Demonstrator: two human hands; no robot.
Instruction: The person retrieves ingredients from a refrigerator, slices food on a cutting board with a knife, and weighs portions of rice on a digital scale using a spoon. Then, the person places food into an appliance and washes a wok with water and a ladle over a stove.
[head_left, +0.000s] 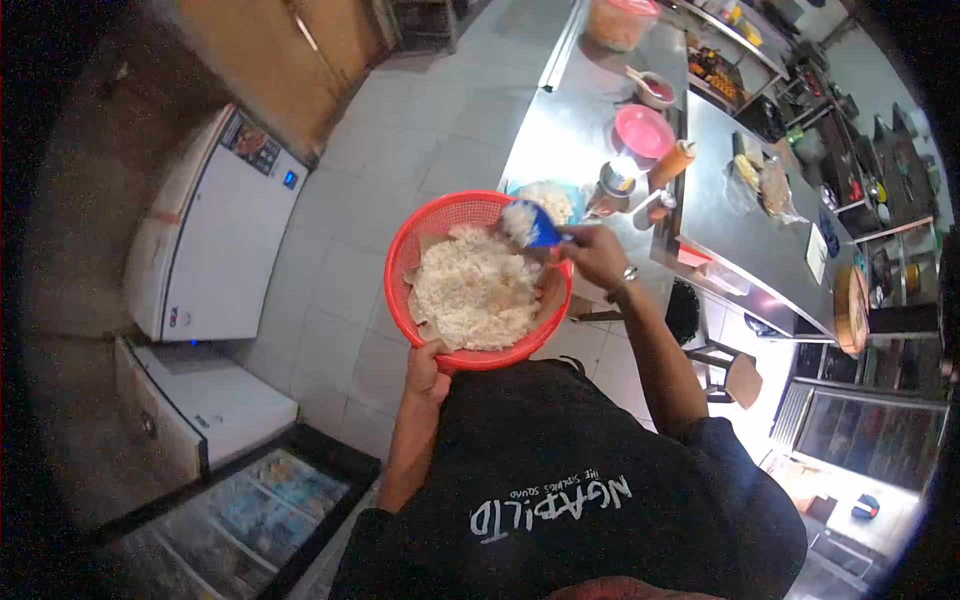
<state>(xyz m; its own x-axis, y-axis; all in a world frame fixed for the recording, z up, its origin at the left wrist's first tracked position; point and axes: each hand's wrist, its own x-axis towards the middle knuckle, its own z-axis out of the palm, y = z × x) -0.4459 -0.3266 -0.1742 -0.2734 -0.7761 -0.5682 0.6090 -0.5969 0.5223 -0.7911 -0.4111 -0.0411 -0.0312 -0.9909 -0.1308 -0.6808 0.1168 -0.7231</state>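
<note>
A red plastic basket (396, 265) filled with cooked white rice (475, 290) is held against the front of my body. My left hand (428, 370) grips its near left rim, fingers closed over the edge. Above the basket's far right side, my right hand (597, 257) is closed round the handle of a blue rice scoop (541, 230) that carries a lump of rice. Just beyond it, on the metal counter, sits more rice (550, 203) on a light blue plate or bag, partly hidden by the scoop.
The steel counter (570, 130) holds a pink plate (644, 132), an orange sauce bottle (672, 164), a bowl (655, 90) and a red-lidded tub (620, 22). White chest freezers (235, 230) stand at the left. A stool (735, 378) is at the right.
</note>
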